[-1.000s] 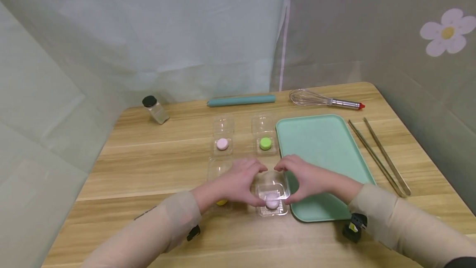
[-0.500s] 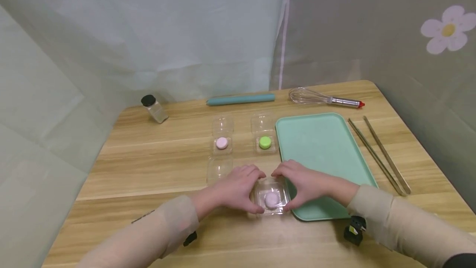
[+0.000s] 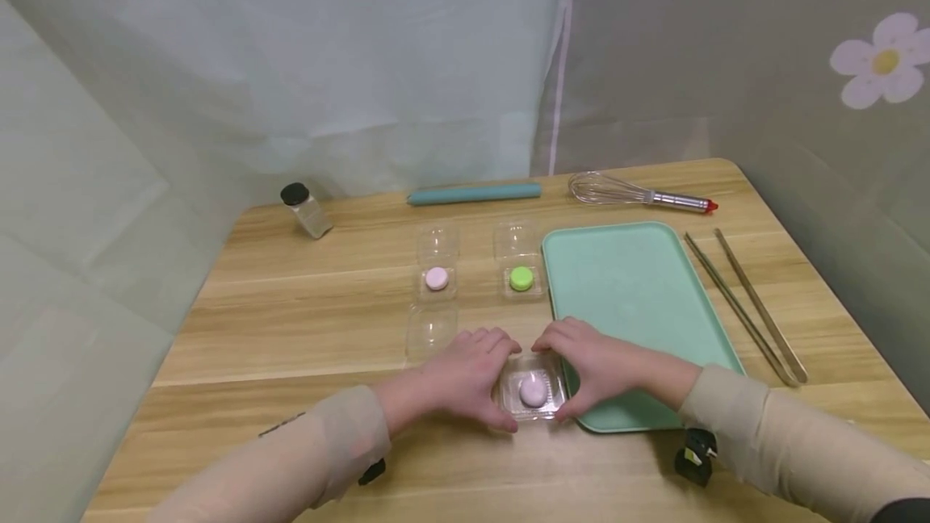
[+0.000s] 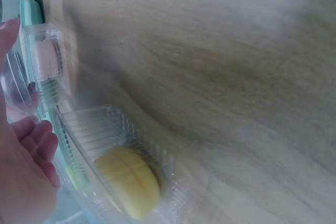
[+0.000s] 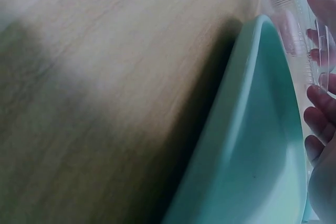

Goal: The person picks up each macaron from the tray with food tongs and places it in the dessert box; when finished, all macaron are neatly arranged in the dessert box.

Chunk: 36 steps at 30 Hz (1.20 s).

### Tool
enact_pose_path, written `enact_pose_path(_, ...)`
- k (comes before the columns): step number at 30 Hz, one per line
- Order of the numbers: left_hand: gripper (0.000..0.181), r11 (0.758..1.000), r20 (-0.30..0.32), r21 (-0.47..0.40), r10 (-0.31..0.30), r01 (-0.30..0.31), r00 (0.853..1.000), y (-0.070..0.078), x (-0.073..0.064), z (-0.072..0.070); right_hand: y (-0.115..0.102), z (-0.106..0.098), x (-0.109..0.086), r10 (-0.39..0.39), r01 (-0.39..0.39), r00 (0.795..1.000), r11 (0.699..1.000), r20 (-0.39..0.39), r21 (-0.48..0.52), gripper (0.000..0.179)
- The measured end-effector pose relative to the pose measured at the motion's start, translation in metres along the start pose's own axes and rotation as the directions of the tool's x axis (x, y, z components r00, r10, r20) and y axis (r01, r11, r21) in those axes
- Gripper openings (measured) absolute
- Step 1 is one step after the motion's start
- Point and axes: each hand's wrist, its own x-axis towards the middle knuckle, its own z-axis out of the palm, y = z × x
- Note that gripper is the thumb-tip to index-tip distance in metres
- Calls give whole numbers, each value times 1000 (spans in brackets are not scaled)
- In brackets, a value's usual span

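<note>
A small clear plastic clamshell box with a lilac macaron inside stands at the front left edge of the green tray. My left hand grips the box's lid at its left side, thumb at the front and fingers at the back. On the opposite side my right hand holds the lid the same way, over the tray's edge. The lid lies over the macaron; whether it is latched I cannot tell. Under my left wrist another open box with a yellow macaron shows in the left wrist view.
Farther back are open clear boxes with a pink macaron and a green macaron. Tongs lie right of the tray. A whisk, a teal roll and a black-capped jar line the table's back edge.
The lid has come down toward me from a tilted position to lie over the lilac macaron. Both hands have shifted slightly toward me with it.
</note>
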Motion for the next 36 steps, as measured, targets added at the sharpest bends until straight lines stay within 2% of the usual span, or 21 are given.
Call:
enact_pose_path(9,88,998,-2,59,7,-6,1000,1,1,5,2,7,0,-22,21,1000,996,-10,-83,82)
enact_pose_path(17,86,996,1,92,8,-8,1000,2,1,6,-2,4,1,19,-16,1000,989,23,-146,82)
enact_pose_path(21,85,997,-2,77,-8,9,1000,2,1,5,-3,2,1,37,-31,999,986,33,-162,79)
enact_pose_path(28,81,999,15,-14,-39,40,999,0,0,5,-4,0,2,58,-48,997,984,55,-172,79)
enact_pose_path(36,76,999,14,23,-41,41,999,2,1,2,-4,-1,1,73,-61,996,981,58,-185,82)
